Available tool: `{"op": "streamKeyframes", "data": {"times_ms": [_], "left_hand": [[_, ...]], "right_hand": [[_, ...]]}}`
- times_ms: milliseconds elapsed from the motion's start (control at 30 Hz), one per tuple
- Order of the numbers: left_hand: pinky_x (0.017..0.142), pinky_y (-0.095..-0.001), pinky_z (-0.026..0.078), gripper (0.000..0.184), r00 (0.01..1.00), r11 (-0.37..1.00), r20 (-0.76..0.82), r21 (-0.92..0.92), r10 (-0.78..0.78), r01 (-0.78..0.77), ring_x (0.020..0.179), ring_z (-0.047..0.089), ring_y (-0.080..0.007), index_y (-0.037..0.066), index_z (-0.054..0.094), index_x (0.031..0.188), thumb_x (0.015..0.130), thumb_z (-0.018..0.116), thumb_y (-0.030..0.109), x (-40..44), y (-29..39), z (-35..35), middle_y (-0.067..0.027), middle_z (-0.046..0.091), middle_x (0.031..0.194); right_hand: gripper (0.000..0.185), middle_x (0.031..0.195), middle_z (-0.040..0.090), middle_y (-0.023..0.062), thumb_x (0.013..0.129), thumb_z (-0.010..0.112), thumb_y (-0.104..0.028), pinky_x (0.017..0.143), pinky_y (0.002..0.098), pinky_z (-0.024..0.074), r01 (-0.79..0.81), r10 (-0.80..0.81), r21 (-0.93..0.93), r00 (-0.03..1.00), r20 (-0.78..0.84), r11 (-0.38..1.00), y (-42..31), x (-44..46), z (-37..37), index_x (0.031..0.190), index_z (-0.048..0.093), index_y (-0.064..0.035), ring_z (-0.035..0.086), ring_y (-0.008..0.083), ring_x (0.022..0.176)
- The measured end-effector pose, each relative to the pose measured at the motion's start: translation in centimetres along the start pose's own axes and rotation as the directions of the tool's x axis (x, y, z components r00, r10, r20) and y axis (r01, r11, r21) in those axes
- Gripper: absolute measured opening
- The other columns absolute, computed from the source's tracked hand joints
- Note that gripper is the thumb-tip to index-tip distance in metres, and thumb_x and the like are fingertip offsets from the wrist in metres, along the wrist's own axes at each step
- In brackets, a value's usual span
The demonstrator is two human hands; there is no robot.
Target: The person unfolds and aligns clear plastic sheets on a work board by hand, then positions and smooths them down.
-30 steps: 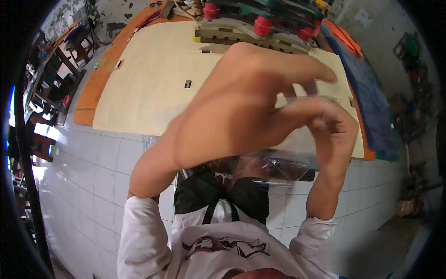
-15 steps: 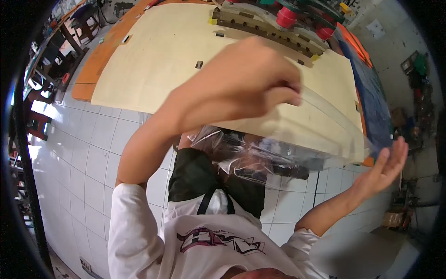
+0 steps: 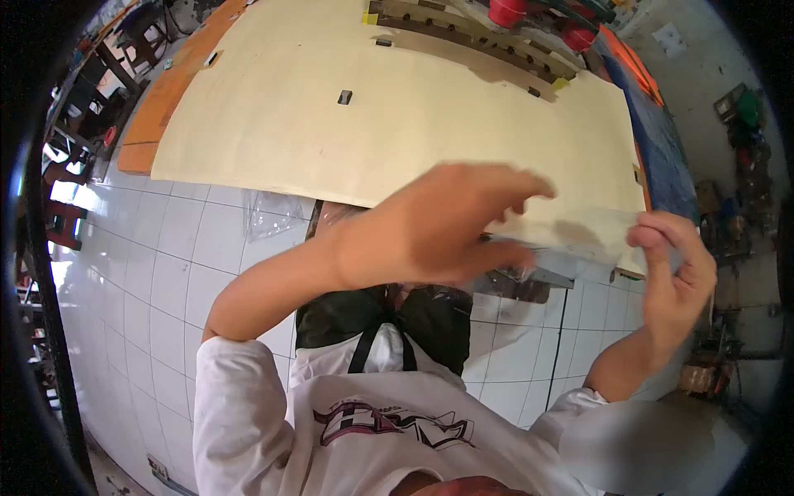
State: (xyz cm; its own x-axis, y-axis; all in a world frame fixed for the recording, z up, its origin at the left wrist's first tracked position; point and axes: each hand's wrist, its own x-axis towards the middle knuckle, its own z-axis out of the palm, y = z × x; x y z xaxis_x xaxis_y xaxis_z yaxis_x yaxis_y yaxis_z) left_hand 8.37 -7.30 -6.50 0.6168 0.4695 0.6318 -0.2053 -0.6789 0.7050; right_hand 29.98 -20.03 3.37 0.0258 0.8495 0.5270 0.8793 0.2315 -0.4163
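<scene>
My left hand (image 3: pixel 438 223) is over the front edge of the cream sheet-covered table (image 3: pixel 248 107), its fingers spread apart and slightly blurred. At the table's front right corner, my right hand (image 3: pixel 678 264) is closed, thumb pressed to the fingers, on a clear plastic film (image 3: pixel 587 263). The film stretches from it toward my left hand along the table edge. Part of the film is hard to make out against the table.
A perforated bar (image 3: pixel 471 37) and red clamp cups (image 3: pixel 506 11) stand at the back. Small dark pieces (image 3: pixel 344 97) lie on the sheet. Blue material (image 3: pixel 662 140) hangs at the right. Another clear plastic piece (image 3: pixel 273 215) hangs at the front left edge.
My left hand has moved down toward the table's front edge and its fingers have opened. My right hand, spread half a second ago, has moved slightly left and closed on the film.
</scene>
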Motion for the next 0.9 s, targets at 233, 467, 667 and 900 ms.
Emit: {"op": "streamKeyframes", "data": {"times_ms": [233,467,667,900], "left_hand": [[0.067,-0.0396,0.052,0.066,0.767,0.941,0.546,0.216,-0.337,0.260,0.071,0.069,-0.0263,0.004,0.058,0.129,0.072,0.086,0.025,-6.0,-2.1,-2.7,-0.0081,0.069,0.078],[0.073,-0.0346,0.052,0.064,0.726,0.887,0.532,0.120,-0.437,0.446,0.068,0.069,-0.0221,0.003,0.063,0.124,0.070,0.091,0.023,-6.6,-0.7,-9.7,-0.0097,0.072,0.088],[0.060,-0.0288,0.053,0.047,0.914,0.962,0.376,-0.156,-0.151,0.223,0.061,0.069,-0.0203,0.001,0.068,0.120,0.079,0.084,0.016,-7.3,-0.4,-13.8,-0.0095,0.071,0.072],[0.094,-0.0480,0.057,0.028,0.827,0.489,0.377,-0.860,0.417,0.145,0.083,0.075,-0.0347,-0.008,0.071,0.103,0.077,0.066,0.000,-1.3,-0.6,-15.6,-0.0275,0.072,0.092]], "right_hand": [[0.018,0.086,0.067,0.0074,0.091,0.073,-0.015,0.078,0.0275,0.0481,-0.079,0.095,0.113,0.984,-0.150,0.990,4.4,-1.6,-5.9,0.101,0.070,0.0000,0.063,0.0156,0.077],[0.023,0.087,0.064,0.0059,0.099,0.065,-0.019,0.079,0.0300,0.0484,-0.179,0.138,-0.105,0.940,-0.312,0.978,10.9,-1.2,-13.2,0.112,0.070,-0.0010,0.060,0.0159,0.081],[0.031,0.098,0.065,0.0067,0.099,0.065,-0.024,0.083,0.0310,0.0479,-0.133,0.144,0.088,0.981,-0.127,0.987,17.4,0.5,-16.3,0.117,0.068,0.0007,0.061,0.0156,0.089],[0.037,0.101,0.070,0.0052,0.090,0.075,-0.028,0.086,0.0279,0.0492,-0.218,0.232,0.107,0.962,-0.143,0.970,15.6,6.9,-7.9,0.113,0.070,0.0005,0.064,0.0144,0.093]]}}
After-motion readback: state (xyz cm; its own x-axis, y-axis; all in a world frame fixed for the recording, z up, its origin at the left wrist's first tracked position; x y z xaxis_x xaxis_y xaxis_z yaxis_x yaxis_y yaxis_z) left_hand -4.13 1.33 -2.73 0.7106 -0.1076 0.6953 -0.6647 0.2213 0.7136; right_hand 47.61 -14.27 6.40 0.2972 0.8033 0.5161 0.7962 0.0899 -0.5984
